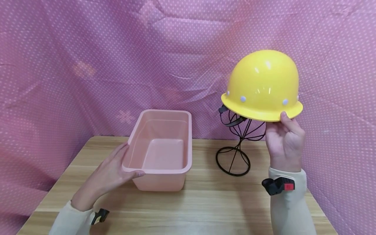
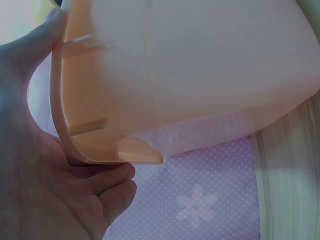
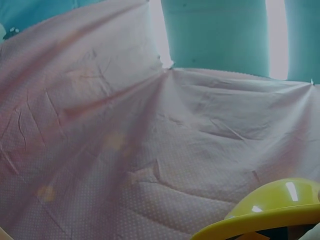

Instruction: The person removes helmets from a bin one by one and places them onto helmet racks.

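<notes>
My right hand [image 1: 285, 138] pinches the near right brim of a yellow hard hat [image 1: 264, 78], thumb on top and the other fingers under it. The hat is upright, with a black strap [image 1: 235, 122] hanging below its left side. Under and behind it is a black wire stand [image 1: 241, 143]; its top is hidden, so contact with the hat cannot be told. My left hand [image 1: 110, 171] grips the near left corner of a pink plastic bin [image 1: 160, 180], which has nothing inside. In the right wrist view only part of the hat [image 3: 280, 200] shows.
The wooden table [image 1: 205, 209] carries the bin at left of centre and the round base of the stand at right. Pink dotted cloth [image 1: 182, 58] hangs behind and along both sides of the table.
</notes>
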Demonstrator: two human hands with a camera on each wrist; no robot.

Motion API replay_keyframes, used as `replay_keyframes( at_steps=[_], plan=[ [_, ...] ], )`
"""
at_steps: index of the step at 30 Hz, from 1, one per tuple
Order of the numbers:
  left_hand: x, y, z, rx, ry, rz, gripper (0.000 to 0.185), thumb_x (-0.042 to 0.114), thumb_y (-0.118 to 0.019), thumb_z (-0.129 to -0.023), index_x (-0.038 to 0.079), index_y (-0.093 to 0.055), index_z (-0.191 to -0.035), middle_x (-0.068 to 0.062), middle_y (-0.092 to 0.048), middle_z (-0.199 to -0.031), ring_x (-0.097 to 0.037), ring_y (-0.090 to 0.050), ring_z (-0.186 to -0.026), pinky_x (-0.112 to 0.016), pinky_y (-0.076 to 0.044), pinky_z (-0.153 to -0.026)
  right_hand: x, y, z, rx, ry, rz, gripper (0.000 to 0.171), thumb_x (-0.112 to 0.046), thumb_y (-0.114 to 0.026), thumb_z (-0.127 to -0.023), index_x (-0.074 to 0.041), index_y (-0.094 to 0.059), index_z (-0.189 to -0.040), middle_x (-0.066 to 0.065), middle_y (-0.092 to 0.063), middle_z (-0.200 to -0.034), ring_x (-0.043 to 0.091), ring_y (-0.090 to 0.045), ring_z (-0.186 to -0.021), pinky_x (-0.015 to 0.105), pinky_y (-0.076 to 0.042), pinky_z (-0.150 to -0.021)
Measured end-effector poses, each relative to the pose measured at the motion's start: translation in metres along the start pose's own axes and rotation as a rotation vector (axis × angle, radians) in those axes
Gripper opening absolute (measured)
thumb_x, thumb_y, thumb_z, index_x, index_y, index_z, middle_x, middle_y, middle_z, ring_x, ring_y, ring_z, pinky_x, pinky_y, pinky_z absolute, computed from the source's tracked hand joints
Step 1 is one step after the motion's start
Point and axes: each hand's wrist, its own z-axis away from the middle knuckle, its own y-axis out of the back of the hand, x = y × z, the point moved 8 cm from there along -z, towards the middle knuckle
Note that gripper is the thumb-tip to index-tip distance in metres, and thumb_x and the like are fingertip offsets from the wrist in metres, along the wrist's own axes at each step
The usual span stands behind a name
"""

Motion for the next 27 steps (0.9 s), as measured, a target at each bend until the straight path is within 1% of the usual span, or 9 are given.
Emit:
replay_keyframes(
  at_steps=[5,11,16,20,24,27],
  plan=[
    [0.0,0.0,0.0,0.002,0.003,-0.004,0.114,0.078,-0.059,-0.066,0.016,-0.016,-0.151,-0.011,-0.019,-0.156,-0.045,-0.035,-0.133,-0.07,-0.035,-0.096,-0.003,0.008,0.003,0.012,-0.007,-0.006,0.053,0.017,-0.033,-0.088,0.0,-0.041,-0.137,0.011,-0.044,-0.144,0.025,-0.042,-0.134,0.037,-0.03,-0.116],
    [0.001,0.0,0.0,-0.003,0.002,-0.004,0.114,0.078,-0.059,-0.066,0.016,-0.016,-0.151,-0.01,-0.018,-0.156,-0.045,-0.036,-0.132,-0.07,-0.036,-0.095,-0.004,0.022,0.008,0.013,-0.014,0.02,0.055,0.017,-0.033,-0.087,-0.001,-0.04,-0.138,0.009,-0.043,-0.145,0.023,-0.04,-0.136,0.034,-0.027,-0.117],
    [0.001,0.0,0.001,-0.004,0.006,-0.001,0.114,0.079,-0.059,-0.066,0.018,-0.015,-0.151,-0.01,-0.019,-0.156,-0.044,-0.036,-0.132,-0.069,-0.036,-0.095,-0.004,0.033,0.015,0.015,-0.045,0.008,0.055,0.016,-0.032,-0.088,-0.002,-0.039,-0.139,0.008,-0.042,-0.146,0.022,-0.038,-0.137,0.034,-0.025,-0.118],
    [0.0,-0.001,0.001,0.002,0.004,-0.001,0.114,0.079,-0.06,-0.065,0.017,-0.016,-0.151,-0.01,-0.02,-0.156,-0.044,-0.035,-0.133,-0.07,-0.035,-0.096,-0.002,0.038,0.019,0.018,-0.063,0.018,0.055,0.016,-0.03,-0.089,-0.002,-0.039,-0.139,0.008,-0.041,-0.146,0.02,-0.038,-0.137,0.033,-0.023,-0.119],
    [0.0,-0.001,0.001,0.003,0.007,-0.007,0.115,0.079,-0.059,-0.065,0.014,-0.017,-0.151,-0.012,-0.02,-0.156,-0.046,-0.034,-0.132,-0.07,-0.034,-0.096,-0.001,0.042,0.024,0.03,-0.064,0.048,0.055,0.017,-0.028,-0.089,-0.002,-0.04,-0.139,0.007,-0.042,-0.146,0.02,-0.038,-0.137,0.032,-0.024,-0.119],
    [0.0,-0.001,0.001,-0.002,0.005,-0.01,0.115,0.078,-0.059,-0.066,0.014,-0.016,-0.151,-0.012,-0.018,-0.156,-0.048,-0.034,-0.132,-0.07,-0.034,-0.096,0.0,0.043,0.027,0.019,-0.071,0.054,0.057,0.018,-0.026,-0.088,-0.002,-0.039,-0.139,0.007,-0.041,-0.147,0.019,-0.037,-0.137,0.032,-0.024,-0.119]
  ],
)
